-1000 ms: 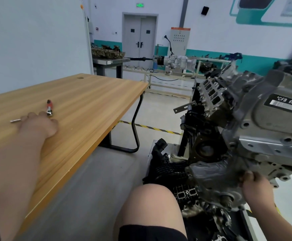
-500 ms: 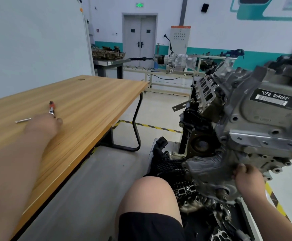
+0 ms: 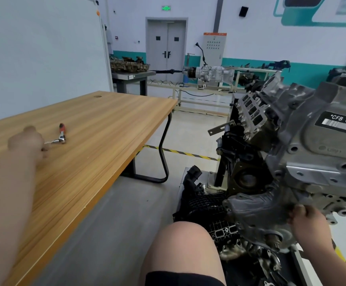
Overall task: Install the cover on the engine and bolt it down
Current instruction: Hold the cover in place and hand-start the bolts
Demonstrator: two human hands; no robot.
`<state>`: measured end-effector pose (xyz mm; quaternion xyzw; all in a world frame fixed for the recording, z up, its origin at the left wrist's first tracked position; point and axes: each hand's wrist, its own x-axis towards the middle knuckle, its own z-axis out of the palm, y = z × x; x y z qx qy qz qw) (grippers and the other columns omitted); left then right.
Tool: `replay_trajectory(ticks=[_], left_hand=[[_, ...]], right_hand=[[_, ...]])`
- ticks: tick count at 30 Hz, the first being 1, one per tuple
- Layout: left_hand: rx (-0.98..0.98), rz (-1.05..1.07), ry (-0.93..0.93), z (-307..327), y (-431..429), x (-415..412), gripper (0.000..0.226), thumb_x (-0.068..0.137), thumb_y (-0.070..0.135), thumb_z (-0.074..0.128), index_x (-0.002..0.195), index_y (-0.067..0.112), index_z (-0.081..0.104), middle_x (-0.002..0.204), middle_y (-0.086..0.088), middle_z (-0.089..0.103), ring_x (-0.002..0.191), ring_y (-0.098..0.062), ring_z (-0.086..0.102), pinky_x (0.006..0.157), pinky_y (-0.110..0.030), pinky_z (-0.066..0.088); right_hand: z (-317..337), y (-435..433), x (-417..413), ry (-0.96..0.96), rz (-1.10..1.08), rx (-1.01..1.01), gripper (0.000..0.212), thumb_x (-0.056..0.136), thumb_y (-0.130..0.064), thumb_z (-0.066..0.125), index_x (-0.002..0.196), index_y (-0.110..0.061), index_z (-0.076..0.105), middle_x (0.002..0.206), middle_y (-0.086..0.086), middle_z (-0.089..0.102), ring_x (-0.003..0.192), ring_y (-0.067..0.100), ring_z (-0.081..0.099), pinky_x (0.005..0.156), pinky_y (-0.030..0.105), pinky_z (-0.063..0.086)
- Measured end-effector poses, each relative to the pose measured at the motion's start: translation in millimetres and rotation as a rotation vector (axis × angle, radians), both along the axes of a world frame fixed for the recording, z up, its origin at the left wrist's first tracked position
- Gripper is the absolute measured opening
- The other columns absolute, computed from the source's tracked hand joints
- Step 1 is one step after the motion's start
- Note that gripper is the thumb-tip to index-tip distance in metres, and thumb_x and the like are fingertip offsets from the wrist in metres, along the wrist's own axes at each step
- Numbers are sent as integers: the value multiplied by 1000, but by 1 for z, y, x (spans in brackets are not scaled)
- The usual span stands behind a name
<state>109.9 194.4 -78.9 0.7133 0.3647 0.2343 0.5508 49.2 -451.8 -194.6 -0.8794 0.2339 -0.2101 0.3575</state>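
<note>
The right hand (image 3: 309, 222) holds the gray cover (image 3: 254, 211) against the lower end of the engine (image 3: 316, 162), its thumb and fingers curled on the cover's edge. The left hand (image 3: 26, 141) lies on the table (image 3: 110, 120). Its fingers are curled over the metal end of a red-handled wrench (image 3: 61, 137); blur hides whether they grip it.

So the left hand (image 3: 26, 140) is out on the wooden table (image 3: 106, 129), right at the bar end of a red-handled ratchet (image 3: 60, 135), too blurry to tell if it's gripping. The right hand (image 3: 310, 223) grips the grey cover (image 3: 256, 211) against the engine (image 3: 312, 153), down low.
</note>
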Motion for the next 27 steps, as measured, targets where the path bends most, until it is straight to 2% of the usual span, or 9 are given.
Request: replay_trajectory(ticks=[2,5,9,12,15,19,23,25,27], left_hand=[[602,-2,231,-3,8,7,25,98,16,37,92,3,57,92,-28,56,88,-36,58,67,-37,46],[925,-247,553,-5,11,12,29,98,26,44,110,7,63,108,-21,61,100,-36,55,81,-36,44],[1060,-310,723,-5,12,18,28,99,25,42,110,9,61,101,-12,59,94,-29,55,83,-34,46],[1097,-284,834,1,8,17,22,95,15,39,106,10,58,93,-7,55,91,-26,56,83,-35,48],[1155,-366,836,6,-7,14,23,98,21,36,103,14,58,99,-4,60,93,-22,58,83,-33,48],[1309,-485,787,13,-66,1,27,100,28,38,94,15,60,87,-1,56,82,-20,55,67,-28,42],[1133,-547,383,30,-161,-30,36,101,33,39,84,9,59,70,-2,54,72,-22,54,56,-31,34],[782,-625,102,36,-219,-58,39,99,33,43,70,18,63,56,5,53,56,-17,50,49,-28,31],[262,-696,-118,30,-281,-92,41,98,33,46,62,23,63,44,11,43,39,-9,38,40,-20,28]], right_hand=[[-3,-2,2,5,-13,-13,28,97,-11,40,79,3,56,79,23,55,75,36,47,67,41,34],[-6,-4,6,-11,-29,-39,29,98,-12,41,77,3,54,79,22,52,75,34,44,68,41,34],[-18,-6,12,23,-84,-46,32,100,-16,40,83,6,57,92,36,58,85,47,53,74,47,40],[-17,-3,13,20,-77,-44,32,100,-16,39,86,6,58,92,35,58,84,46,53,76,50,43],[-11,1,9,-11,-59,-28,30,100,-14,39,84,6,53,90,34,57,79,41,47,71,45,38],[-6,5,4,-46,-20,-3,26,100,-12,38,84,4,51,96,37,58,84,45,50,71,42,32],[-2,3,2,-29,50,26,28,100,-17,41,96,4,59,103,33,61,93,45,55,73,39,33],[3,-1,-2,-28,88,19,29,100,-19,43,97,3,62,102,30,64,95,45,58,71,36,33],[10,-7,-6,-27,140,-2,29,99,-21,47,92,0,66,97,28,67,91,43,61,67,33,33]])
